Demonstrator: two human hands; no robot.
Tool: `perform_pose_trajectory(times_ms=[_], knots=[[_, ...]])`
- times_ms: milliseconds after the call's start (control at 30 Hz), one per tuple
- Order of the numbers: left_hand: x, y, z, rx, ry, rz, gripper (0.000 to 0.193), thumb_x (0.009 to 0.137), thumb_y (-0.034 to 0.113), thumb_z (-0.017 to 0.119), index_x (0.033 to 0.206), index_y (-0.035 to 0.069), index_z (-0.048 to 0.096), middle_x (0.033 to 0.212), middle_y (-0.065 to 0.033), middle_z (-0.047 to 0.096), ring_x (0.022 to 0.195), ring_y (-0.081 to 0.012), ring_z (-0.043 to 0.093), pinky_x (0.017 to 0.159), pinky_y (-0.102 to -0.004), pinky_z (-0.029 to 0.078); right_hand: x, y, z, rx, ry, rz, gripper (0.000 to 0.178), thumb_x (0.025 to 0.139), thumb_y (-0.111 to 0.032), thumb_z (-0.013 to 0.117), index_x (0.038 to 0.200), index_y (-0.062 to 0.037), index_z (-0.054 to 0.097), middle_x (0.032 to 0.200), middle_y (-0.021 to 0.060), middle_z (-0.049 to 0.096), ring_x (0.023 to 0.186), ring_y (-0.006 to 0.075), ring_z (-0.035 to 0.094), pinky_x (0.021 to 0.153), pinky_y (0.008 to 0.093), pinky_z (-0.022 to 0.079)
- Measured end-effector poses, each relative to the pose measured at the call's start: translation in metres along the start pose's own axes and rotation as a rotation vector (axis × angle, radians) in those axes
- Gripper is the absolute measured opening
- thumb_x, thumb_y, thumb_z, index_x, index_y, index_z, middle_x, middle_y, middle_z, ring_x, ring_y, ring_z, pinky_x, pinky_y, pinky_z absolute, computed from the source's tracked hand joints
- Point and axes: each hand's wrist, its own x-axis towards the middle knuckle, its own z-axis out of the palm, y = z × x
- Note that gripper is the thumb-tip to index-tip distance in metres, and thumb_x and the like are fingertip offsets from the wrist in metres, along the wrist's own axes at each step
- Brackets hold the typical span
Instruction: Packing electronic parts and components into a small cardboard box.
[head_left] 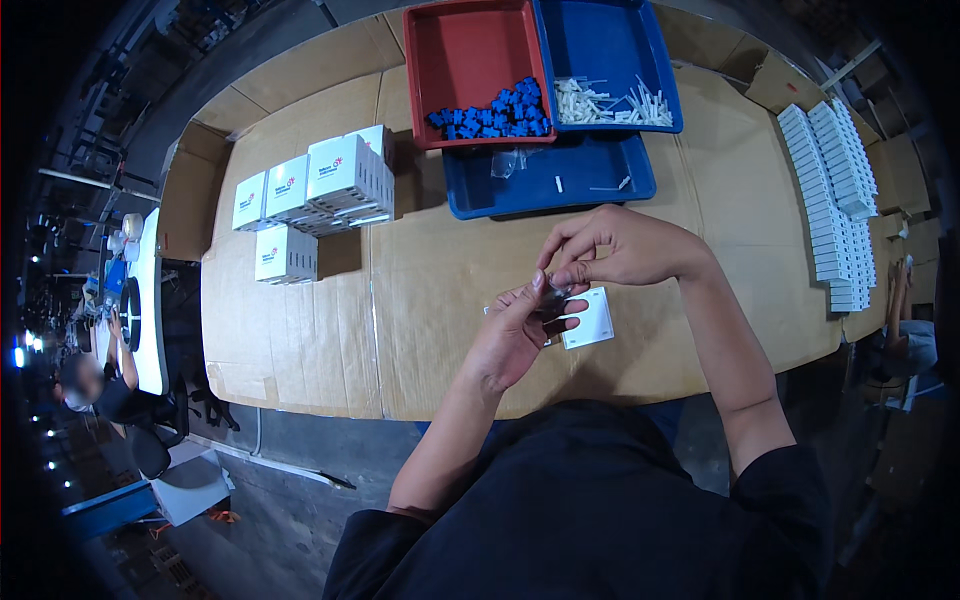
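Head view, left hand: my left hand (pixel 515 335) is raised over the table, palm turned up, fingers loosely curled, the thumb pressing a small clear piece (pixel 556 293) against the fingertips.
Head view, right hand: my right hand (pixel 610 245) comes in from above, thumb and forefinger pinched shut on the top of that same clear piece; the other fingers are bent and spread a little.
Clear piece: held between both hands, above the cardboard; too small and glossy for me to tell its shape.
White plate: a flat white square plate (pixel 590 320) lies on the cardboard table (pixel 420 270) just under my hands, partly hidden by my left fingers.
Trays: a red tray (pixel 450 50) with blue parts (pixel 495 112), a blue tray (pixel 620 40) with white sticks (pixel 610 103), and a second blue tray (pixel 550 185) nearer me.
Boxes: white boxes (pixel 320 190) stacked to my left; a row of white plates (pixel 835 190) at my right.
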Motion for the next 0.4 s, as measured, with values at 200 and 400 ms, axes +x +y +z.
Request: perform_pose_trajectory(times_ms=[200, 400], knots=[[0.007, -0.010, -0.012, -0.040, -0.044, -0.011, 0.044, 0.111, 0.040, 0.049, 0.128, 0.002, 0.064, 0.115, -0.0121, 0.074, 0.109, -0.0241, 0.072, 0.092, -0.0419, 0.058, -0.004, -0.001, 0.011, -0.021, -0.057, -0.085, 0.022, 0.092, -0.020, 0.077, 0.103, -0.0016, 0.079, 0.114, 0.0091, 0.072, 0.103, 0.0238, 0.069, 0.089, 0.0362, 0.053], [0.007, -0.008, -0.010, 0.040, 0.023, -0.057, 0.049, 0.109, 0.045, 0.050, 0.133, 0.004, 0.061, 0.116, -0.0117, 0.073, 0.115, -0.0268, 0.070, 0.099, -0.0430, 0.056, -0.009, 0.006, 0.015, -0.019, 0.043, -0.063, 0.021, 0.089, -0.016, 0.077, 0.103, -0.0008, 0.079, 0.118, 0.0104, 0.071, 0.104, 0.0248, 0.069, 0.093, 0.0362, 0.052]])
